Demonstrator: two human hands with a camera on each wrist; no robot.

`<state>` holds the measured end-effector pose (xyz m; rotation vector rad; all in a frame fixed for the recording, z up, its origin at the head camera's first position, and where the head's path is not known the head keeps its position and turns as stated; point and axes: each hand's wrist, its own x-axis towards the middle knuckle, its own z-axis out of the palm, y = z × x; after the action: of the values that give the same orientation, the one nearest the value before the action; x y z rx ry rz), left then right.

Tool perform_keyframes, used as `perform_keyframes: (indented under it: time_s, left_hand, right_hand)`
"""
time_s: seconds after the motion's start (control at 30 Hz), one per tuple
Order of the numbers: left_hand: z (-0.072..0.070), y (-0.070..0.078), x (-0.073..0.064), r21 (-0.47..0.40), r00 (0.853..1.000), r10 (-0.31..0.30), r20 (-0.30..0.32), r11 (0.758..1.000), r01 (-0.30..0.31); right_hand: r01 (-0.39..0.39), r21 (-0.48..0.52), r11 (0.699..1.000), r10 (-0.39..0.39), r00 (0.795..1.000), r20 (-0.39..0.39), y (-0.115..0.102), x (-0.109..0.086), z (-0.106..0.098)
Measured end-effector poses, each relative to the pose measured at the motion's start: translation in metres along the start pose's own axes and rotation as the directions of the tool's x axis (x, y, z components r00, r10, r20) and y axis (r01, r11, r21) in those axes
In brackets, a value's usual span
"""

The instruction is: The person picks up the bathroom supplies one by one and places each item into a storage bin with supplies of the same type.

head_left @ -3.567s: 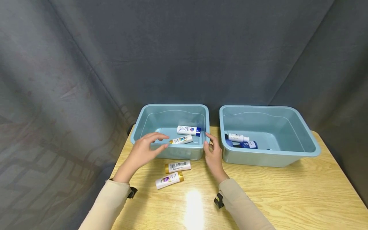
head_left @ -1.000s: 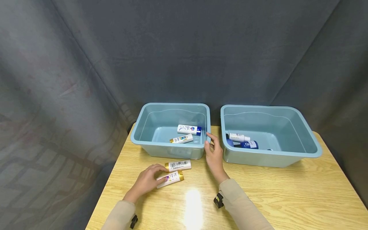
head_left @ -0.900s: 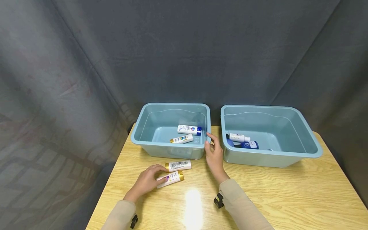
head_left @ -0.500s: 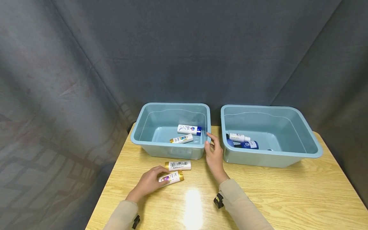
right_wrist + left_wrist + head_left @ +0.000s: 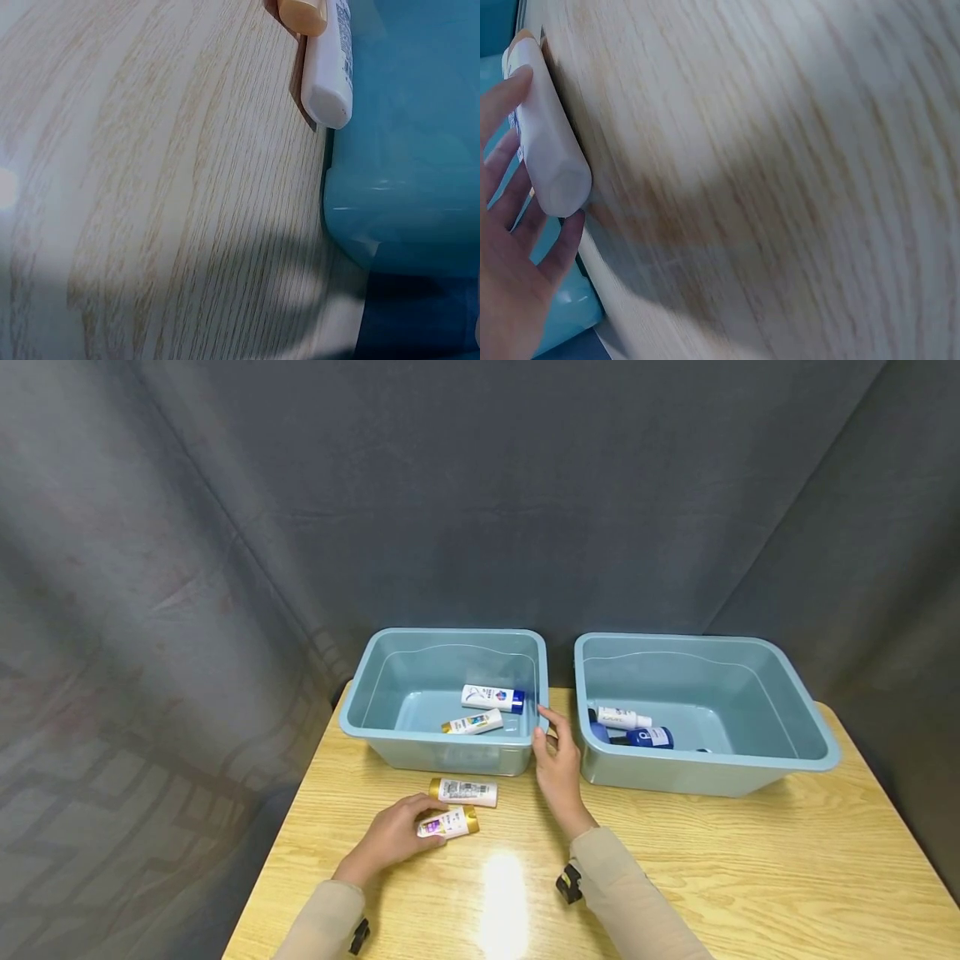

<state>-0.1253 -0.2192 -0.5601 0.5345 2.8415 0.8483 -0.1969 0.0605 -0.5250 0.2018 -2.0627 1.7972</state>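
Note:
On the table, my left hand grips the near white shampoo bottle by its left end, thumb on the near side and fingers on the far side. This bottle has a gold cap and a purple label. In the left wrist view the thumb presses along the bottle, with fingers around its other side. A second white bottle with a gold cap lies just behind it, printed side up. My right hand holds the left blue bin at its front right rim.
Inside the left bin lie a white bottle with a blue cap and a small white bottle with a gold cap. The right blue bin holds a white bottle and a dark blue bottle. A grey curtain hangs behind.
My left hand has come down from over the left bin to the near bottle, then slid slightly right along it, closing round its end. The right hand stays at the bin rim.

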Motion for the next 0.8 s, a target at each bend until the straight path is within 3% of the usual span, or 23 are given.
perform_keyframes:
  time_s: [0.23,0.8]
  left_hand:
    - [0.0004,0.001,-0.0008,0.012,1.0,0.003,0.009,1.0,-0.003]
    - [0.0092,0.005,0.0038,0.012,1.0,0.011,0.0,1.0,-0.011]
  right_hand:
    - [0.031,-0.028,0.999,-0.031,1.0,-0.004,0.0005,-0.0006,0.0011]
    - [0.011,-0.022,1.0,-0.011,1.0,0.0,-0.0004,-0.0013,0.0009]
